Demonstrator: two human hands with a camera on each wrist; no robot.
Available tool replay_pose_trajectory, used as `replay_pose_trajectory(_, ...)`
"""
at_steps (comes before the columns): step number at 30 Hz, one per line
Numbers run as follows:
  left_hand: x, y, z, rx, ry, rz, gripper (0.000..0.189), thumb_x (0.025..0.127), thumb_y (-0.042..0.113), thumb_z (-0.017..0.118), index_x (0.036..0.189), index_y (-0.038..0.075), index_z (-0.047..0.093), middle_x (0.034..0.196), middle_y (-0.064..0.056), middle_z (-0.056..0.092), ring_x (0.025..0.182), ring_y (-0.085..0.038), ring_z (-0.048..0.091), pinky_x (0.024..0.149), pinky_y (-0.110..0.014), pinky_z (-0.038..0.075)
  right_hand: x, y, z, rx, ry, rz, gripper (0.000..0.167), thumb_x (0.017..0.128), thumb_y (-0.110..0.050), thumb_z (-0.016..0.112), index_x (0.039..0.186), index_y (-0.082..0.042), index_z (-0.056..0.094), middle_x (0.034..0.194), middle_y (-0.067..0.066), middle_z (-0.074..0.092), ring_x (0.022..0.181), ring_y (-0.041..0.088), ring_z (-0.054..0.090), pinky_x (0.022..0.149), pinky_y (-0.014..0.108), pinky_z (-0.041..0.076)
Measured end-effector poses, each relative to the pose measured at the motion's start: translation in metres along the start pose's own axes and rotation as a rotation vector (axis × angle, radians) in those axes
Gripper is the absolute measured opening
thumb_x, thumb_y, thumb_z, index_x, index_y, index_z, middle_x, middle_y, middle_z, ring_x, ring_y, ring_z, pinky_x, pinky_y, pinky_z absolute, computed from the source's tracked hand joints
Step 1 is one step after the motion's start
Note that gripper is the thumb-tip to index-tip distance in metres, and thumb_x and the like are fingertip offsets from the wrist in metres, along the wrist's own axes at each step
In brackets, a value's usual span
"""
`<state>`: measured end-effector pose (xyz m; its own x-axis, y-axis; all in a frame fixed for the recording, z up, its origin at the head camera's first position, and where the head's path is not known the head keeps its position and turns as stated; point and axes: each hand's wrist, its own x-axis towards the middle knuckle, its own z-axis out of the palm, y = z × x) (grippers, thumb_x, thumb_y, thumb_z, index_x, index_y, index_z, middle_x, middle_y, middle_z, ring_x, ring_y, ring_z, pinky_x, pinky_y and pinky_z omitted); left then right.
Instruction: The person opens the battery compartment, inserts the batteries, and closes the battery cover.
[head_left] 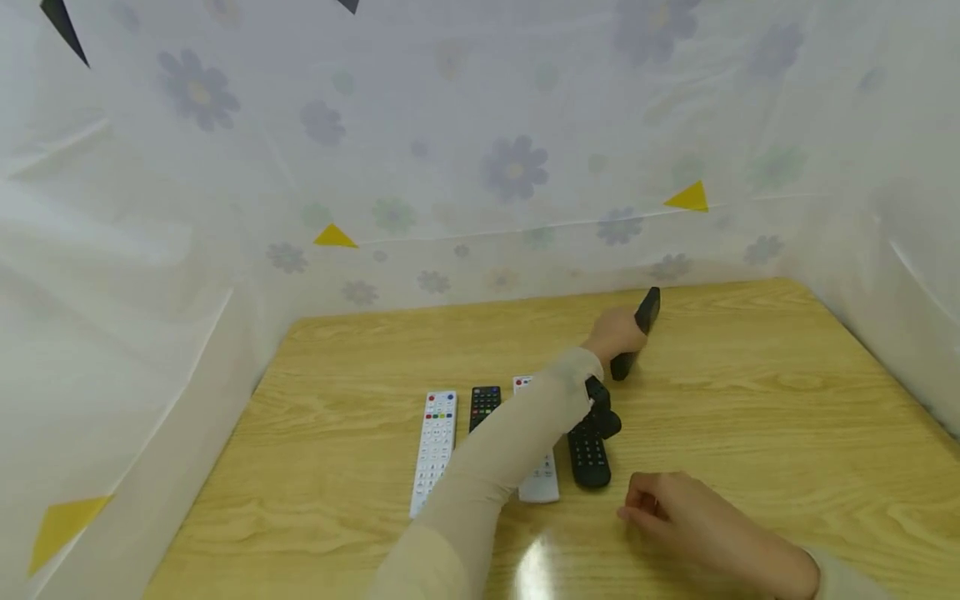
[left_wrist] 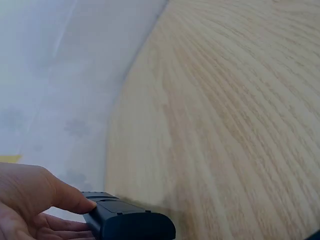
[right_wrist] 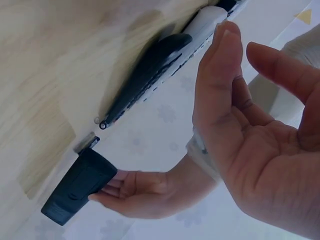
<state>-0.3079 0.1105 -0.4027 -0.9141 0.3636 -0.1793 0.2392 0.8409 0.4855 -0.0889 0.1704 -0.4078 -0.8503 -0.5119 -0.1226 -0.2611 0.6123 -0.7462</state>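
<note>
My left hand [head_left: 617,331] reaches across to the far right part of the table and grips a black remote control [head_left: 649,308]. In the left wrist view the thumb presses on the back of this remote [left_wrist: 131,220], near one end. It is tilted on its edge; whether it touches the table cannot be told. My right hand [head_left: 686,518] rests near the front, its fingers loosely bent and holding nothing. Nearest to it lies another black remote [head_left: 589,460], partly covered by the left wrist's camera strap.
Left of that black remote lie a white remote [head_left: 540,485], a smaller black remote [head_left: 485,402] and another white remote [head_left: 435,446], roughly side by side. My left sleeve [head_left: 517,433] passes over part of the row. Flowered white sheeting [head_left: 450,167] encloses the wooden table [head_left: 337,433].
</note>
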Motion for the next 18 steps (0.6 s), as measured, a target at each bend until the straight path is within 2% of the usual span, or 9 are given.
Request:
replay_pose_trajectory(2,-0.001,-0.006,-0.007,-0.112,-0.014,-0.005,0.011,0.089,0.010,0.060,0.079,0.008,0.055,0.072,0.000,0.047,0.057,-0.013,0.038,0.048,-0.024,0.031,0.001,0.000,-0.003,-0.022,0.018,0.007,0.017,0.094,-0.025,0.063,0.080,-0.015,0.062,0.063,-0.014,0.052,0.053,-0.002,0.043,0.046,0.020,0.041)
replay_pose_trajectory(3,-0.002,-0.009,-0.010,-0.187,-0.025,-0.029,0.006,0.089,0.009,0.060,0.085,0.006,0.057,0.074,0.000,0.045,0.056,-0.014,0.037,0.048,-0.025,0.031,0.001,0.001,-0.005,-0.029,0.028,0.003,0.017,0.094,-0.025,0.063,0.080,-0.015,0.062,0.063,-0.014,0.053,0.054,-0.002,0.043,0.046,0.020,0.041)
replay_pose_trajectory(7,-0.005,-0.018,-0.020,-0.402,-0.084,-0.162,0.024,0.093,0.011,0.061,0.073,0.004,0.051,0.064,-0.001,0.035,0.048,-0.015,0.029,0.046,-0.027,0.029,0.004,0.002,-0.014,-0.039,0.049,0.013,0.017,0.095,-0.026,0.062,0.082,-0.014,0.064,0.065,-0.012,0.056,0.055,-0.002,0.044,0.048,0.021,0.041)
replay_pose_trajectory(10,-0.011,-0.025,-0.024,-0.571,-0.091,-0.242,0.026,0.093,0.013,0.064,0.071,0.001,0.059,0.063,-0.001,0.047,0.053,-0.013,0.049,0.052,-0.026,0.046,0.008,0.004,-0.022,-0.047,0.073,0.003,0.018,0.095,-0.024,0.061,0.086,-0.010,0.067,0.068,-0.009,0.059,0.057,-0.001,0.046,0.049,0.021,0.043)
replay_pose_trajectory(12,-0.016,-0.030,-0.026,-0.701,-0.101,-0.255,0.018,0.093,0.012,0.065,0.089,-0.006,0.066,0.077,-0.007,0.061,0.071,-0.018,0.065,0.069,-0.030,0.055,0.011,0.004,-0.027,-0.062,0.109,-0.013,0.017,0.096,-0.022,0.061,0.089,-0.008,0.068,0.071,-0.009,0.061,0.059,-0.001,0.048,0.051,0.021,0.045)
replay_pose_trajectory(14,-0.024,-0.036,-0.029,-0.829,-0.121,-0.244,0.025,0.093,0.008,0.064,0.110,-0.010,0.064,0.096,-0.016,0.067,0.092,-0.029,0.068,0.083,-0.038,0.056,0.014,0.004,-0.032,-0.084,0.160,-0.037,0.015,0.095,-0.019,0.062,0.091,-0.007,0.068,0.074,-0.008,0.063,0.061,-0.002,0.051,0.053,0.021,0.047)
replay_pose_trajectory(16,-0.032,-0.043,-0.034,-0.897,-0.157,-0.221,0.033,0.094,0.008,0.063,0.120,-0.012,0.059,0.106,-0.021,0.066,0.102,-0.033,0.065,0.088,-0.041,0.054,0.017,0.003,-0.038,-0.100,0.210,-0.058,0.013,0.095,-0.017,0.062,0.093,-0.006,0.069,0.077,-0.008,0.064,0.063,-0.002,0.053,0.054,0.022,0.048)
replay_pose_trajectory(18,-0.043,-0.048,-0.041,-0.937,-0.193,-0.201,0.033,0.095,0.009,0.062,0.121,-0.011,0.059,0.106,-0.020,0.066,0.102,-0.033,0.065,0.088,-0.040,0.054,0.020,0.001,-0.044,-0.095,0.253,-0.072,0.011,0.095,-0.015,0.062,0.095,-0.006,0.068,0.079,-0.008,0.064,0.064,0.000,0.055,0.055,0.022,0.049)
